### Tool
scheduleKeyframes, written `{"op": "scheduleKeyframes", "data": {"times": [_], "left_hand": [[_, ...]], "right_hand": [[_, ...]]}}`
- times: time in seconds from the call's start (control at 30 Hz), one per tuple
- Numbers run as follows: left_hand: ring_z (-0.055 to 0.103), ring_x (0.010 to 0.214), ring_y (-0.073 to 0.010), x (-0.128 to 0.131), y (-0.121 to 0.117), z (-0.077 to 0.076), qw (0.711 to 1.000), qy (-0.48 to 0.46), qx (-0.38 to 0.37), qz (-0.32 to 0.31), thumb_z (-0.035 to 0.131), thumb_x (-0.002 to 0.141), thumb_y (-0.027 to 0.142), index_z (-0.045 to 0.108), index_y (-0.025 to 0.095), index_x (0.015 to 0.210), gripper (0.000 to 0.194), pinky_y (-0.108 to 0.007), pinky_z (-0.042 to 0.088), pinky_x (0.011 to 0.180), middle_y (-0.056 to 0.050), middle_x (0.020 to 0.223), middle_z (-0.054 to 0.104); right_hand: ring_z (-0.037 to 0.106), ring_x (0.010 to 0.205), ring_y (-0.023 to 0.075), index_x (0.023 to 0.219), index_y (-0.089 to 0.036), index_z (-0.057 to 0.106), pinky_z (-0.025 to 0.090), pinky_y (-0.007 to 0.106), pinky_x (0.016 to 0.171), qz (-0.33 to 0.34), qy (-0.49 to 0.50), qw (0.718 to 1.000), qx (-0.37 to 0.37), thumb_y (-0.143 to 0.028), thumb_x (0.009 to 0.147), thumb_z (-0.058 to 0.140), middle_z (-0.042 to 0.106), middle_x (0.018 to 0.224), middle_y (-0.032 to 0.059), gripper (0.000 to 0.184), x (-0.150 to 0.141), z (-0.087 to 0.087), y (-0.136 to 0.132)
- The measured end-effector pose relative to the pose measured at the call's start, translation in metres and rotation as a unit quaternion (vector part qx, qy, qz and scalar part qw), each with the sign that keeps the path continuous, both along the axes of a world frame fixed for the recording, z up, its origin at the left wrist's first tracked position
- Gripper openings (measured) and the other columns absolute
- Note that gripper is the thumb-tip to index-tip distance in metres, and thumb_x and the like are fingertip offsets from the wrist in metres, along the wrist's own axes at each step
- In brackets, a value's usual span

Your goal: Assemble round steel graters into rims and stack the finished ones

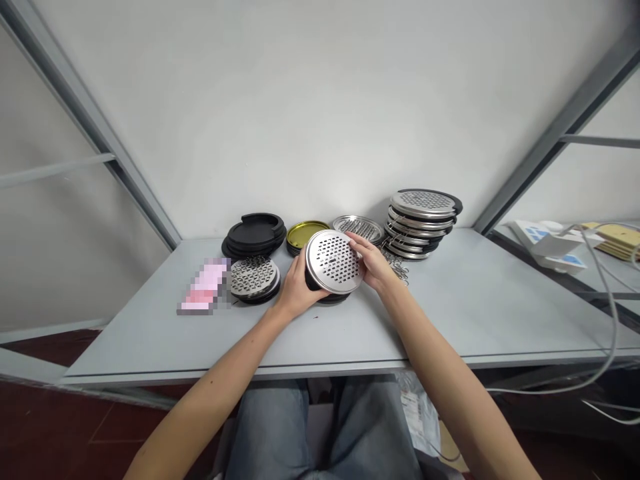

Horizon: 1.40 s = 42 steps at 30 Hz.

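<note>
A round metal grater plate (334, 263), perforated with many small holes, is tilted toward me above the table. My left hand (296, 287) grips its left and lower edge, thumb along the near rim. On the right side, my right hand (371, 260) holds the rim with fingers on the upper face. Part of a dark round piece (336, 299) shows beneath the plate; whether it is attached I cannot tell. Left of my hands lies a short stack of grater plates (254, 277). Small metal wire pieces (400, 269) lie by my right wrist.
Black round holders (256, 233) are stacked at the back left, beside a gold-coloured round tin (307, 233) and another grater plate (358, 228). A tall stack of plates in black holders (425, 202) stands back right. White cables (611, 320) hang at the far right.
</note>
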State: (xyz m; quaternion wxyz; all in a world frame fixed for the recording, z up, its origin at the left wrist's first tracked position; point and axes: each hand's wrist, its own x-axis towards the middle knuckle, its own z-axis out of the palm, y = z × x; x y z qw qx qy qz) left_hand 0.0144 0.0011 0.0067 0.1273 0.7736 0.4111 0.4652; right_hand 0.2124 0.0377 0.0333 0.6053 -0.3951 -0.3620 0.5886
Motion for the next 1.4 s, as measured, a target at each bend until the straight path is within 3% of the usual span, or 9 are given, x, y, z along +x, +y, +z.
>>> {"op": "scheduleKeyframes", "data": {"times": [0.23,0.33,0.43,0.53,0.6,0.73,0.9,1.13,1.4], "left_hand": [[0.041,0.131,-0.0358,0.0,-0.001,0.0,1.0,-0.006,-0.012,-0.013,0.085,0.054,0.044,0.021,0.019,0.146,0.115,-0.052,0.036,0.106,-0.018,0.141,0.044],[0.041,0.131,-0.0344,-0.001,-0.004,0.004,0.996,-0.016,-0.038,-0.076,0.083,0.058,0.043,0.015,0.018,0.148,0.115,-0.05,0.036,0.108,-0.018,0.142,0.043],[0.046,0.128,-0.0302,0.0,-0.004,0.004,0.984,-0.079,-0.078,-0.139,0.071,0.075,0.041,0.018,0.016,0.148,0.094,-0.044,0.041,0.104,-0.016,0.141,0.047],[0.058,0.115,-0.0254,0.003,0.001,0.0,0.97,-0.18,-0.124,-0.107,0.055,0.088,0.041,0.034,0.015,0.143,0.064,-0.039,0.049,0.096,-0.014,0.13,0.057],[0.064,0.103,-0.0232,0.004,0.005,-0.002,0.962,-0.217,-0.147,-0.073,0.054,0.088,0.042,0.044,0.015,0.137,0.057,-0.037,0.052,0.09,-0.012,0.116,0.065],[0.065,0.082,-0.0185,0.003,0.006,0.0,0.958,-0.232,-0.159,-0.053,0.06,0.084,0.041,0.051,0.013,0.13,0.054,-0.031,0.054,0.078,-0.006,0.088,0.068],[0.06,0.069,-0.0135,0.003,0.003,0.005,0.947,-0.266,-0.171,-0.054,0.064,0.082,0.038,0.045,0.013,0.132,0.06,-0.025,0.05,0.069,0.001,0.071,0.058],[0.059,0.068,-0.013,-0.002,0.007,0.008,0.936,-0.311,-0.157,-0.056,0.064,0.081,0.041,0.046,0.016,0.128,0.056,-0.025,0.048,0.069,0.001,0.07,0.057],[0.066,0.094,-0.0212,0.002,0.011,0.004,0.929,-0.3,-0.204,-0.067,0.068,0.077,0.041,0.055,0.016,0.109,0.043,-0.033,0.054,0.081,-0.01,0.1,0.068]], "right_hand": [[0.062,0.087,0.0183,0.097,-0.026,0.07,0.052,0.03,0.073,-0.038,-0.022,0.999,0.015,-0.035,0.063,0.077,0.071,0.094,0.0001,0.036,-0.003,-0.006,0.002],[0.062,0.085,0.0188,0.097,-0.024,0.07,0.052,0.03,0.07,-0.064,-0.039,0.997,0.016,-0.036,0.061,0.078,0.071,0.091,0.0012,0.039,-0.001,-0.008,0.003],[0.062,0.083,0.0192,0.099,-0.024,0.07,0.051,0.031,0.069,-0.084,-0.056,0.994,0.029,-0.039,0.061,0.077,0.071,0.089,0.0016,0.041,0.0,-0.009,0.003],[0.063,0.086,0.0198,0.099,-0.023,0.069,0.052,0.033,0.075,-0.09,-0.053,0.993,0.055,-0.039,0.061,0.077,0.071,0.09,0.0023,0.042,-0.002,-0.007,0.0],[0.064,0.086,0.0201,0.1,-0.023,0.068,0.052,0.034,0.077,-0.085,-0.043,0.993,0.065,-0.038,0.06,0.078,0.071,0.09,0.0022,0.044,-0.004,-0.005,-0.002],[0.064,0.083,0.0195,0.103,-0.024,0.067,0.052,0.034,0.075,-0.074,-0.027,0.995,0.056,-0.035,0.06,0.079,0.071,0.087,0.0009,0.046,-0.005,-0.001,-0.004],[0.065,0.082,0.0194,0.098,-0.024,0.069,0.053,0.033,0.075,-0.057,-0.021,0.997,0.038,-0.035,0.061,0.078,0.072,0.086,0.0004,0.04,-0.002,0.0,-0.002],[0.067,0.085,0.0228,0.088,-0.019,0.071,0.053,0.035,0.077,0.029,-0.03,0.997,0.061,-0.04,0.065,0.077,0.074,0.086,0.0048,0.032,0.003,0.002,-0.004],[0.066,0.095,0.026,0.096,-0.021,0.071,0.053,0.038,0.081,0.004,-0.011,0.994,0.106,-0.044,0.06,0.081,0.074,0.093,0.0056,0.043,0.003,0.005,-0.005]]}}
